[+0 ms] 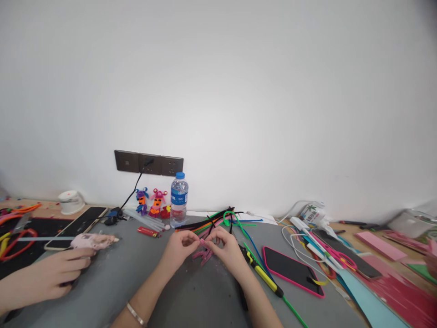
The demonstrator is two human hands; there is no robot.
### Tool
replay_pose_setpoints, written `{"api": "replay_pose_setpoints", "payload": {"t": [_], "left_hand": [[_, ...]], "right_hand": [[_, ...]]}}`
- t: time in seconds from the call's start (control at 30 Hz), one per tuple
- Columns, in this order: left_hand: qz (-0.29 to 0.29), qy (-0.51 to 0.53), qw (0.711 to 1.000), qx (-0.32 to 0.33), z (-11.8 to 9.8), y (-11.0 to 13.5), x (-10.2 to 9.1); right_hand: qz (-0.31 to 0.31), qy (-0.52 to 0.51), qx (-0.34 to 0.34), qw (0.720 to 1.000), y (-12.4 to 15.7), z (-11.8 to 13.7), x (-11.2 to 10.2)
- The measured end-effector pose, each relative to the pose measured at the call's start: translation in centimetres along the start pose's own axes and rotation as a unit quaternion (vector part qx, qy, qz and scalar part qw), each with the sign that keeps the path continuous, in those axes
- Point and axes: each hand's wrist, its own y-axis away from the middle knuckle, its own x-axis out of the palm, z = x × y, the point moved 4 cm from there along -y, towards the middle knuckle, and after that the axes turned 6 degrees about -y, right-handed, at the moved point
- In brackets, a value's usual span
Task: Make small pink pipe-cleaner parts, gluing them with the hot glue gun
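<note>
My left hand (181, 248) and my right hand (223, 248) meet above the middle of the grey mat (191, 296). Thumb and fingertips of each are closed on a small pink fuzzy piece (205, 257), which looks like bent pipe cleaner. Its loose ends hang below the fingers; the top is partly covered by them. Just behind my hands lies a bunch of coloured pipe cleaners (201, 223). A yellow and black pen-shaped tool (264, 277) rests beside my right forearm.
A water bottle (179, 200) stands near the wall beside small pipe-cleaner figures (157, 202). At left, another person's hand (58, 275) touches a pink glue gun (94, 241). A pink-edged phone (292, 271), cables, scissors (346, 260) and coloured sheets (392, 291) occupy the right.
</note>
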Motion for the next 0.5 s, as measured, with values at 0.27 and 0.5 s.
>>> {"api": "replay_pose_setpoints", "payload": {"t": [0.27, 0.5], "left_hand": [[0.002, 0.029, 0.999, -0.024, 0.09, -0.09, -0.1], [0.009, 0.057, 0.998, -0.029, 0.66, -0.25, -0.06]], "right_hand": [[0.006, 0.018, -0.014, 1.0, 0.04, 0.07, 0.01], [0.002, 0.039, -0.038, 0.999, 0.12, 0.4, 0.08]]}}
